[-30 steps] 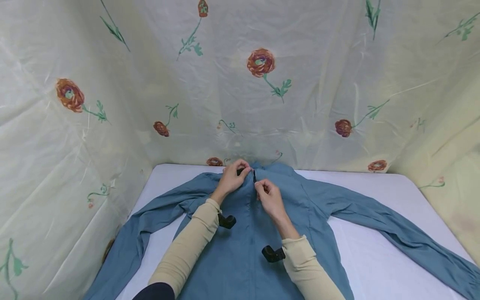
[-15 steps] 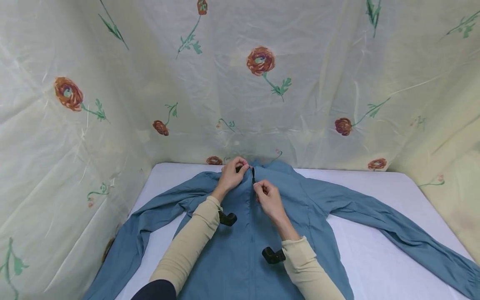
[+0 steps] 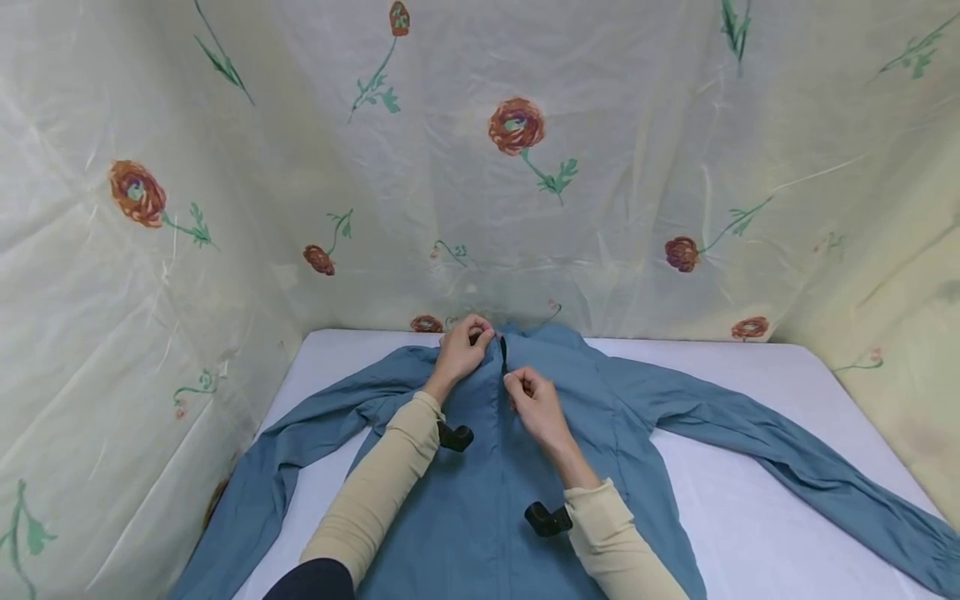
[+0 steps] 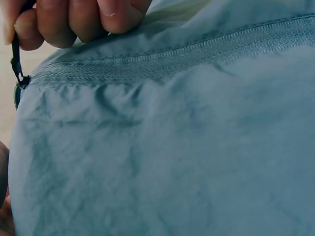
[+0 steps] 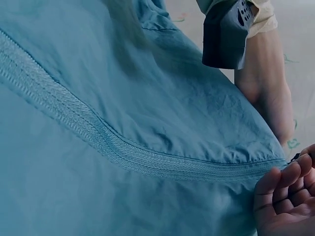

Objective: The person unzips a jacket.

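Jacket (image 3: 472, 483) spread across the white table (image 3: 750, 529), blue, front upward, collar end at the far edge, and both hands are right up there at the top of it! Left hand (image 3: 463, 346) first: thumb and fingertips pinched together on the fabric at the collar, just beside the top of the zip. Right hand (image 3: 534, 404), slightly nearer the person, fingers curled in, and it's got the slim black zip pull (image 3: 503, 354) nipped between thumb and finger. Look at the left wrist view: the pull is drawn out straight from the dark slider (image 4: 23, 82), and that slider sits at the very end of the textured zip (image 4: 172, 54), at the fabric's edge. From the right wrist, the zip curves over the cloth and runs right up to the right hand's fingers.

Jacket sleeves out wide, one angled down to the left, one stretching off to the right. Cream cuffs (image 3: 607, 508) on the person's arms, a black mount (image 3: 454, 437) at each wrist, and behind it all a pale sheet (image 3: 600, 242) printed with rust-red flowers.
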Demonstrator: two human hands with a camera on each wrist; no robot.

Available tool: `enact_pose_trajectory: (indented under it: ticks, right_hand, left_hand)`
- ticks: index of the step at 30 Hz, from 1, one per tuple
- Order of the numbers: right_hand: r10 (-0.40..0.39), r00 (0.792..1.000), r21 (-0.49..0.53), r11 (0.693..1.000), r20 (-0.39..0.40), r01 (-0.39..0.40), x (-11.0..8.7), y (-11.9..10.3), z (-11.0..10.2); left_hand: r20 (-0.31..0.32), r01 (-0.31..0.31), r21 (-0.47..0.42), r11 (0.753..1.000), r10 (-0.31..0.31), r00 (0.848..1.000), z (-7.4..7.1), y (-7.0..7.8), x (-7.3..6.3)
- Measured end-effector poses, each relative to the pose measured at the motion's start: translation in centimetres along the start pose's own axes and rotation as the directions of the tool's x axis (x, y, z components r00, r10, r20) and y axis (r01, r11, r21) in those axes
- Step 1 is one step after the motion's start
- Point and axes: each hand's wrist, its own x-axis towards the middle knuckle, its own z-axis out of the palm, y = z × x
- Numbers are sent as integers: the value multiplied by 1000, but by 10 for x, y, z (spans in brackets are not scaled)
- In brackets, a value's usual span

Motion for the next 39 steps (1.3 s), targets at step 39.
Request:
enact_pose_trajectory:
  ticks: [39]
  right_hand:
    - [25,1000,-21,999,13,-25,-13,9,1]
  left_hand:
    - [-55,69,66,995,-66,996,3,1,6]
